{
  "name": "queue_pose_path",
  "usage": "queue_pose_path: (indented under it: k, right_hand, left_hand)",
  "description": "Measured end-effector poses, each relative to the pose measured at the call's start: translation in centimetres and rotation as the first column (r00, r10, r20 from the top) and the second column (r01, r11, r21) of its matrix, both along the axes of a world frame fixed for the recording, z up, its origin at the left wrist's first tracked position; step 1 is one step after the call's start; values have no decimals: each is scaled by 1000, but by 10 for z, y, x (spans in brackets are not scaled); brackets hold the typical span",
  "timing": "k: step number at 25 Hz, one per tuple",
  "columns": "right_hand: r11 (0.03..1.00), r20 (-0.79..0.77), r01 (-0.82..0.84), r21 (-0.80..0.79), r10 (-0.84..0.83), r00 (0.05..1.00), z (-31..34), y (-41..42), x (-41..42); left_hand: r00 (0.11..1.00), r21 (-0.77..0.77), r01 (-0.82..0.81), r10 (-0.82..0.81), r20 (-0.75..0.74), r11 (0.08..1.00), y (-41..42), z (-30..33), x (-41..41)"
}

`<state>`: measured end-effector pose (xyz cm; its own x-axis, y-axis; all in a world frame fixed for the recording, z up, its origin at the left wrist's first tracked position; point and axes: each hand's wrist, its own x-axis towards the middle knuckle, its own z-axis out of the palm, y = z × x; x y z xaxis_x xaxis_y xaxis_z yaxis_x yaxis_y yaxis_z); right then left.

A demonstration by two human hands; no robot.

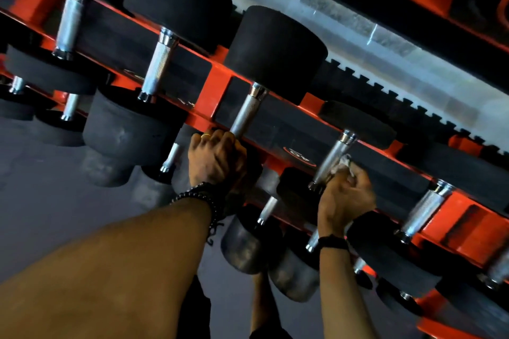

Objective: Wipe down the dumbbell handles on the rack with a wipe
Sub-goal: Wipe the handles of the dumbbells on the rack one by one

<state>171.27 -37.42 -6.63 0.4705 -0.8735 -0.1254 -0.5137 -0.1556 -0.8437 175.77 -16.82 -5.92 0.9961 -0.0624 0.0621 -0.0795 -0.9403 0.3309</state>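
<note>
Right hand point(345, 195) presses wipe point(344, 164) on steeply tilted handle point(332, 158).

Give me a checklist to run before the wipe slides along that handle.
1. Wipe in the right hand: ok, pinched in the fingers.
2. Wipe touching the knurled handle: ok, pressed against its lower part.
3. Left hand steadying: ok, it grips the lower end of the neighbouring handle.
4. Upper stretch of the handle free to wipe: ok, bare metal shows up to the collar.
5. Dumbbell seated on the orange rack: cannot tell, contact is hidden.
6. Wipe damp enough: cannot tell.
</note>
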Motion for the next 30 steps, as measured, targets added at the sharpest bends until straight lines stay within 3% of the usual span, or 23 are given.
queue_pose_path:
  k: [4, 8, 13, 16, 18, 21, 25, 30]
  right_hand:
    - [998, 176, -60, 1, 59, 983, 6, 53, 9]
    - [894, 121, 73, 442, -139, 983, -9, 123, 47]
    - [976, -106, 141, 164, -124, 987, -20, 139, 51]
    - [989, -266, 72, 128, -35, 963, -13, 136, 53]
    - [990, -247, 53, 130, -20, 969, -5, 139, 55]
    - [991, -214, 102, 82, -82, 973, 4, 144, 58]
    - [992, -194, 119, 31, -111, 975, 8, 149, 59]
    - [985, -158, 146, 92, -130, 979, 8, 151, 62]
  left_hand:
    - [1000, -27, 1, -1, -4, 1000, 0, 3, 1]
    - [998, -65, -51, 49, -41, 997, 1, 0, 3]
    - [986, -172, -51, 22, -168, 984, 11, 1, 4]
    - [956, -186, 4, -58, -287, 983, 11, 11, 5]
    - [941, -235, 111, -178, -287, 966, 21, 17, 3]
    - [927, -289, 279, -336, -169, 916, 52, 20, 3]
    - [964, -89, 231, -240, -111, 969, 118, 16, 37]
    - [937, 93, 337, -324, -129, 937, 161, 17, 65]
